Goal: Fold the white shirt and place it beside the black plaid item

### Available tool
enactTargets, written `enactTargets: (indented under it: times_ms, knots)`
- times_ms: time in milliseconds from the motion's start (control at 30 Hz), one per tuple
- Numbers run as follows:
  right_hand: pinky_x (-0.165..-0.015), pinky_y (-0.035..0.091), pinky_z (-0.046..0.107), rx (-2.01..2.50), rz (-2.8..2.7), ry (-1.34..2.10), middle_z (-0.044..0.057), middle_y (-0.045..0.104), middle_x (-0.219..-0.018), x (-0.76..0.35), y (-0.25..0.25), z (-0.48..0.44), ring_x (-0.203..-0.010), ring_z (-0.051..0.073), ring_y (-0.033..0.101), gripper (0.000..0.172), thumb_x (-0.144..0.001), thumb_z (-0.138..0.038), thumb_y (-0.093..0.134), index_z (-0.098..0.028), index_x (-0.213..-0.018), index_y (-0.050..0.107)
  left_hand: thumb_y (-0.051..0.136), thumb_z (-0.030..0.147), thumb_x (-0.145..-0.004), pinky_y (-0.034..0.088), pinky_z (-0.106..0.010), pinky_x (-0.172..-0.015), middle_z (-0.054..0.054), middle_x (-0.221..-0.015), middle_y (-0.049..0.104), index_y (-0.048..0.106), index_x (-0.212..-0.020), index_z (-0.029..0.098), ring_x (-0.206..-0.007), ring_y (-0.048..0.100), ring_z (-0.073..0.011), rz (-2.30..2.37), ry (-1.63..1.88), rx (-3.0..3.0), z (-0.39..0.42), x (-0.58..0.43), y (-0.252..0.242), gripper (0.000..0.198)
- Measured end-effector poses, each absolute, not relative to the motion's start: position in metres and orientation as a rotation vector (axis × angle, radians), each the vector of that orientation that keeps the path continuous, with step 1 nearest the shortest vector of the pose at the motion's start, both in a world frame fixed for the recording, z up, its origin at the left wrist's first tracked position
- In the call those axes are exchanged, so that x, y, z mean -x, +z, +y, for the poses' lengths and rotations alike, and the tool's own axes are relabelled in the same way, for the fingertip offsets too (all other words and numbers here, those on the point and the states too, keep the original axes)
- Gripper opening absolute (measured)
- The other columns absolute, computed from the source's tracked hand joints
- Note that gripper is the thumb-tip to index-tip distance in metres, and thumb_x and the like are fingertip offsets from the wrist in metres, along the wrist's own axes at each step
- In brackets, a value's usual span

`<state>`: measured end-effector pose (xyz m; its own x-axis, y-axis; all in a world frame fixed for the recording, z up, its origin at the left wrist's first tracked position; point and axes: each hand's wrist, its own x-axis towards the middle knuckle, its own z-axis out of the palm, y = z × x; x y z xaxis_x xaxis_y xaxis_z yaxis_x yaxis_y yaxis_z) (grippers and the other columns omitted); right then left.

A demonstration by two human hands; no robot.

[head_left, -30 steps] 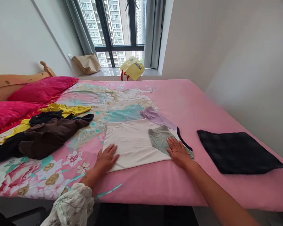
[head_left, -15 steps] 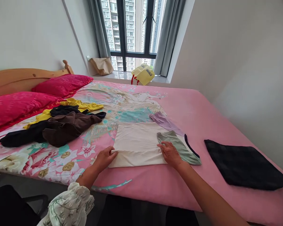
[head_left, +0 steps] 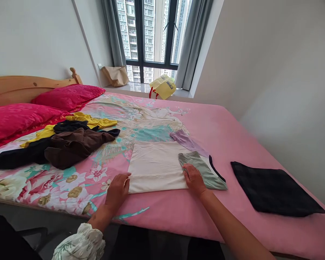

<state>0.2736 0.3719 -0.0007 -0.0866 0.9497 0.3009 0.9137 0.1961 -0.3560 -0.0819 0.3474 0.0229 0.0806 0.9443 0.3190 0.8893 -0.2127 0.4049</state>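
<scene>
A T-shirt (head_left: 155,164) lies folded flat on the bed, with a cream body, a green sleeve (head_left: 203,169), a lilac sleeve (head_left: 189,141) and a dark neckband (head_left: 216,169). My left hand (head_left: 117,189) is beside its left edge, fingers fairly straight and touching the cloth, thumb apart. On the green sleeve, near where it meets the cream part, rests my right hand (head_left: 194,180). Its fingers lie loosely on the fabric, and the fingertips are partly hidden. A crease runs across the lower part of the cream body.
A folded black garment (head_left: 274,187) lies at the right of the pink bed (head_left: 206,119). Brown clothing (head_left: 76,146) and yellow clothing (head_left: 94,120) are heaped at the left, near red pillows (head_left: 69,96). A paper bag (head_left: 116,76) and a yellow bag (head_left: 163,86) stand by the window.
My left hand has loosened from its pinch on the shirt's edge and turned more upright beside it. My right hand has shifted slightly on the green sleeve. The view has moved slightly.
</scene>
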Motion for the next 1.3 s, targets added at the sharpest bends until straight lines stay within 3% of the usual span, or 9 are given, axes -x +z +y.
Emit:
enactTargets:
  times_ms: [100,200,367,533,767,900,1033,1133,1300]
  knots:
    - [-0.112,0.019,0.041,1.901,-2.054,0.071,0.007,0.043,-0.140,-0.265,-0.005,0.367,-0.134,0.019,0.030,0.045,-0.090,-0.026,0.031,-0.017,-0.131,0.046,0.031,0.017,-0.089,0.035,-0.035,-0.105,-0.006,-0.127,0.059,0.060,-0.116,0.022,-0.124,0.047,-0.0177,1.557,0.627,-2.589,0.340,0.071,0.012,0.040]
    - [-0.113,0.013,0.046,2.109,-2.111,0.221,0.006,0.029,-0.149,-0.258,-0.002,0.364,-0.139,0.021,0.020,0.054,-0.090,-0.032,0.032,-0.019,-0.143,0.031,0.034,0.027,-0.090,0.023,-0.049,-0.111,-0.007,-0.145,0.040,0.046,-0.134,0.023,-0.135,0.033,-0.0231,1.624,0.288,-2.583,0.335,0.064,0.003,0.046]
    - [-0.113,0.011,0.045,2.101,-2.153,0.375,0.005,0.025,-0.151,-0.265,0.017,0.377,-0.140,0.019,0.015,0.056,-0.093,-0.043,0.024,-0.019,-0.144,0.029,0.036,0.037,-0.088,0.005,-0.062,-0.110,-0.007,-0.148,0.033,0.043,-0.136,0.025,-0.138,0.027,-0.0261,1.731,-0.005,-2.414,0.345,0.053,0.022,0.050]
    - [-0.113,0.005,0.050,2.189,-2.046,0.335,0.004,0.015,-0.154,-0.276,0.022,0.414,-0.142,0.021,0.006,0.056,-0.094,-0.043,0.021,-0.019,-0.145,0.026,0.027,0.041,-0.091,0.010,-0.054,-0.112,-0.004,-0.153,0.021,0.034,-0.141,0.023,-0.142,0.014,-0.0212,1.591,0.029,-2.426,0.385,0.024,0.048,0.054]
    - [-0.108,-0.002,0.060,2.275,-2.121,0.504,0.002,0.004,-0.155,-0.276,0.000,0.449,-0.141,0.028,-0.002,0.061,-0.091,-0.056,0.025,-0.032,-0.146,0.017,0.036,0.058,-0.085,0.002,-0.058,-0.110,-0.008,-0.155,0.008,0.024,-0.145,0.028,-0.142,0.003,-0.0271,1.449,-0.061,-2.400,0.418,-0.020,0.026,0.067]
    - [-0.109,0.000,0.059,2.227,-2.137,0.518,0.002,0.006,-0.155,-0.278,-0.001,0.447,-0.142,0.028,0.001,0.064,-0.090,-0.059,0.026,-0.031,-0.147,0.017,0.037,0.060,-0.084,0.004,-0.060,-0.109,-0.008,-0.153,0.022,0.035,-0.140,0.031,-0.141,0.015,-0.0281,1.373,-0.024,-2.353,0.432,-0.013,0.019,0.063]
    - [-0.111,0.007,0.053,2.242,-1.950,0.180,0.007,0.018,-0.153,-0.293,-0.002,0.449,-0.141,0.023,0.012,0.059,-0.094,-0.049,0.021,-0.022,-0.146,0.021,0.038,0.047,-0.088,0.017,-0.054,-0.110,-0.007,-0.143,0.043,0.054,-0.126,0.026,-0.137,0.029,-0.0259,1.566,0.264,-2.385,0.475,0.021,0.021,0.046]
    - [-0.110,0.001,0.057,2.344,-1.896,0.114,0.010,0.016,-0.153,-0.308,-0.012,0.459,-0.141,0.025,0.008,0.063,-0.093,-0.051,0.021,-0.017,-0.145,0.026,0.036,0.040,-0.089,0.023,-0.050,-0.110,-0.009,-0.144,0.042,0.052,-0.128,0.022,-0.137,0.028,-0.0260,1.782,0.310,-2.383,0.518,0.050,0.020,0.046]
    - [-0.109,-0.001,0.060,2.456,-1.956,0.314,0.007,0.006,-0.154,-0.318,-0.029,0.471,-0.142,0.026,0.003,0.071,-0.090,-0.057,0.021,-0.015,-0.148,0.015,0.035,0.037,-0.089,0.023,-0.045,-0.111,-0.011,-0.148,0.035,0.043,-0.135,0.018,-0.138,0.025,-0.0258,2.041,0.261,-2.283,0.569,0.068,0.001,0.051]
